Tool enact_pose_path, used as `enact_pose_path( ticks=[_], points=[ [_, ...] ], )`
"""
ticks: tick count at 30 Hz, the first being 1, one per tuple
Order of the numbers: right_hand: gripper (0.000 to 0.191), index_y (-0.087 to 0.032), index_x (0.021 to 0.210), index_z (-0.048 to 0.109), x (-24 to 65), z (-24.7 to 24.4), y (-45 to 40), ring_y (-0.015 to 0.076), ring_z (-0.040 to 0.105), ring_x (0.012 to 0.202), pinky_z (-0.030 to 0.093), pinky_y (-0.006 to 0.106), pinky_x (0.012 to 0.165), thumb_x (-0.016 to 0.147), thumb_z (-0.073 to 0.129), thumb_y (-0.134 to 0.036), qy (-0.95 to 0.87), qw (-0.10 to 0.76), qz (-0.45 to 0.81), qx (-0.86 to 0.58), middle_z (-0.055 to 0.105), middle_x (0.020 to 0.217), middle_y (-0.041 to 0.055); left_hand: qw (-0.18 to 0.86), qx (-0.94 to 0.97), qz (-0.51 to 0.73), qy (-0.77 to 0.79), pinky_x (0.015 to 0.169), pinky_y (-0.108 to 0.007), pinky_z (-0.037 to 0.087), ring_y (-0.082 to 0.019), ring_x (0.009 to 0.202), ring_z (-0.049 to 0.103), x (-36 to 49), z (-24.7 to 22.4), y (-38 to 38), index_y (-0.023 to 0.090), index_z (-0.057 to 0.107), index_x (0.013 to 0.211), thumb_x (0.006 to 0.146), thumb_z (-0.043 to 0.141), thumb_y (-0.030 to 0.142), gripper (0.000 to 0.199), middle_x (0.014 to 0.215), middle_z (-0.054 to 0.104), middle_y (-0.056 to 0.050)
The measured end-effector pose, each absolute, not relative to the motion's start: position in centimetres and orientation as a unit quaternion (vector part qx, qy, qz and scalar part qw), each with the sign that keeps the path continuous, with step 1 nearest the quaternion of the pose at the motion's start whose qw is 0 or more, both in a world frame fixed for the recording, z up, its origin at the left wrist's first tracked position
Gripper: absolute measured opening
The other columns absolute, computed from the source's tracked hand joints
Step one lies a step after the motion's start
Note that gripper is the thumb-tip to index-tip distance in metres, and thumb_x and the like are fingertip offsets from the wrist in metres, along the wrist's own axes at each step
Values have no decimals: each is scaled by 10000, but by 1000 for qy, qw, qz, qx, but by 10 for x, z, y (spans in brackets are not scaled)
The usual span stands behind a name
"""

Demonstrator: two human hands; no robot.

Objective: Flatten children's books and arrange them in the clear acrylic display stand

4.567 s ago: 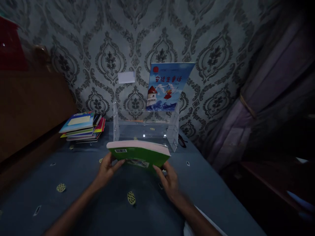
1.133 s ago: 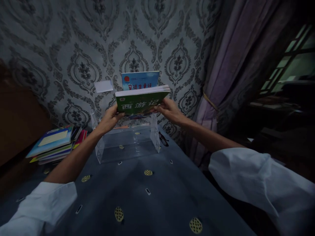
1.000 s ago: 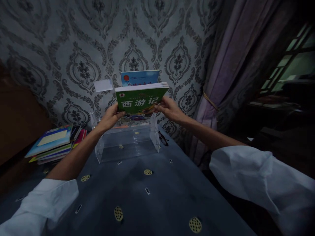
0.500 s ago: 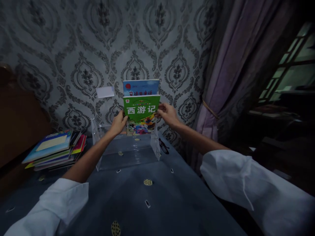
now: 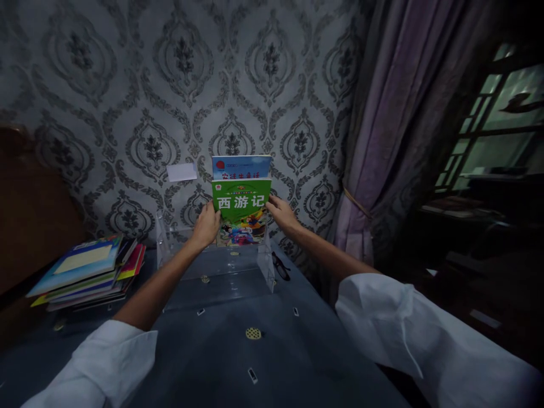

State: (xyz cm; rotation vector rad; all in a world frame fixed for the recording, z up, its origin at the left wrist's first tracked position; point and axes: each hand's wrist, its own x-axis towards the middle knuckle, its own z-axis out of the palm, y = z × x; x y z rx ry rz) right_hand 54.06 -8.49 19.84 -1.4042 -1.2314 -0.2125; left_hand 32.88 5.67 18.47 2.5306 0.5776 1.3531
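Observation:
A green picture book (image 5: 242,212) with white Chinese characters stands upright, its front cover facing me. My left hand (image 5: 207,224) grips its left edge, with the thumb on the cover side. At the right edge, my right hand (image 5: 281,214) pinches the same book near its upper half. Just behind it, a blue book (image 5: 242,165) shows only its top strip, and what supports it is hidden. Both books are at a clear plastic book stand (image 5: 267,266), whose see-through side panels show left and right of them.
A stack of books (image 5: 87,266) lies on the left of the dark blue tablecloth (image 5: 204,357). Dark glasses (image 5: 280,267) rest right of the stand. A white card (image 5: 182,171) shows before the patterned wall (image 5: 272,96). A tied purple curtain (image 5: 361,187) hangs at right.
The camera has tilted slightly, so the whole scene sits lower in view. Both hands still hold the green book in nearly the same place in front of the blue one.

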Motion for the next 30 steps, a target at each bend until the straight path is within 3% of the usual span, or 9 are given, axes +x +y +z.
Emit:
enact_pose_path(
  ticks=[12,24,30],
  points=[
    [405,-202,1047,740,530,199,-84,241,674,1018,541,356,848,695,565,-301,-469,683,40,-558,771,1070,37,48,877,380,291,970,-404,498,-304,1140,611,327,198,43,103,536,1195,1009,370,220,275,1173,576,-194],
    [312,-209,932,745,532,207,-80,232,668,1009,527,365,867,702,596,-357,-428,700,46,-570,770,974,34,42,887,339,310,979,-390,483,-295,1174,602,325,208,41,135,549,1145,1012,385,218,227,1188,598,-179],
    [366,-213,1007,706,533,241,-69,210,673,980,541,341,831,766,598,-467,-431,724,40,-537,753,1005,23,38,886,338,314,947,-414,497,-313,1124,625,325,208,40,135,557,1124,1011,389,233,225,1160,602,-183]
  ],
)
